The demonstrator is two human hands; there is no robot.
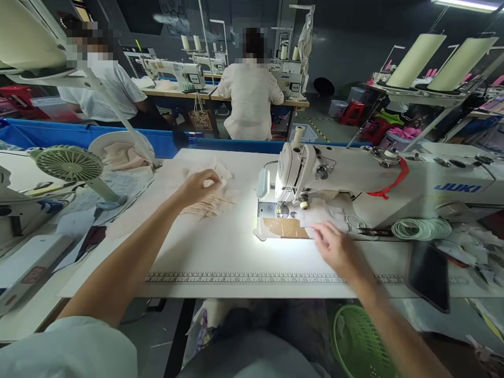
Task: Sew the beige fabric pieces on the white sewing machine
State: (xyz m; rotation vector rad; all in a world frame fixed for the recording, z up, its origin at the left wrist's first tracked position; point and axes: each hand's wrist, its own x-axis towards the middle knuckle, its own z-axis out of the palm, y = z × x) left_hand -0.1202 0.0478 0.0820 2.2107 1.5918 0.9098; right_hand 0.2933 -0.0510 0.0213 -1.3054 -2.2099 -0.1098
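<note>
Cloth pieces (208, 206) piled toward table's (236, 257) far edge, left of sewing machine (346, 165) | look light, soft, likely to crease; best pinched by one loose edge | left hand (199, 186) curled over them, grip unclear | right hand (336, 245) half-closed at white cloth (323, 212), hold unclear

The tabletop (220, 253) is white with black ruler markings (236, 279) at six o'clock, the fabric pieces (207, 206) cream at nine, the sewing machine (350, 169) white with blue lettering (457, 187) and the ribbon (399, 179) red at three, the basket (362, 341) green at five.
</note>
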